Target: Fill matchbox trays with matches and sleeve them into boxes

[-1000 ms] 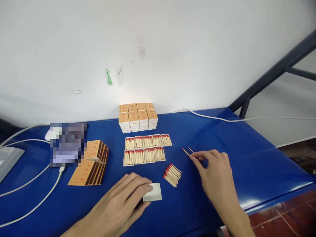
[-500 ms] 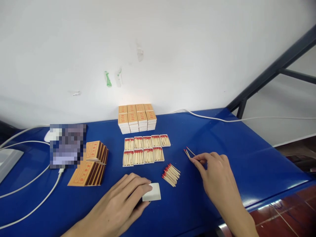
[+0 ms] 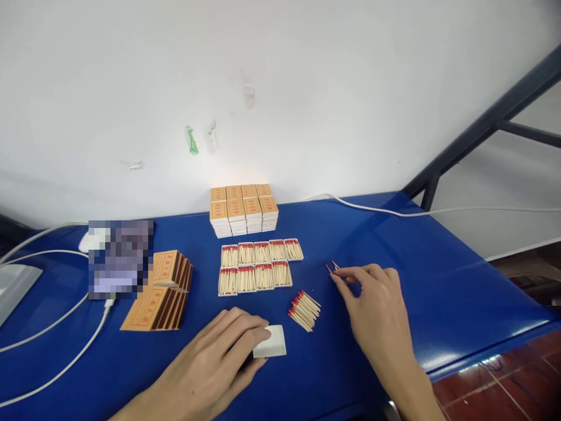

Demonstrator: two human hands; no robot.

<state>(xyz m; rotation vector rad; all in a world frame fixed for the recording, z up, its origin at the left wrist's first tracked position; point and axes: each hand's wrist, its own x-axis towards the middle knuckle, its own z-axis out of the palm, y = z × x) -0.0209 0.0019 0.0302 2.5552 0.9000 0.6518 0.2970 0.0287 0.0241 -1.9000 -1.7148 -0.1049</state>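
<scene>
Left hand [image 3: 223, 351], near side of tabletop [image 3: 477, 286]: fingers gripping the left end of a white tray [image 3: 274, 344], whose right part shows past them. Right hand [image 3: 377, 307], to the right of it: thumb and index finger pinched together on the tail of one match [image 3: 328, 269]. A second match [image 3: 335, 266] lies just beside it, its tail hidden by the index finger; cannot tell whether it is gripped too. Both red heads point toward the far edge.

Risks, as judged:
1. Slip or roll. The match is thin and only its tail end is held; a loose pinch could let it turn or drop, and the second match could be nudged toward the far edge.
2. Knock. The match pile [image 3: 304, 311] sits between the hands with nothing around it; a low pass of the right hand leftward could scatter it.
3. Disturbed rows. The filled trays [image 3: 260, 269], uncovered, stand just beyond the pile; a brush from the knuckles could skew them or spill some contents.
4. Crushing. The tray walls look thin, probably card; too firm a squeeze by the left fingers might bow them.

Change against the frame half a second ago: the right hand is slightly further left and toward the far edge, and its index finger covers more of the second match. Left hand, white tray and pile appear unchanged.
</scene>
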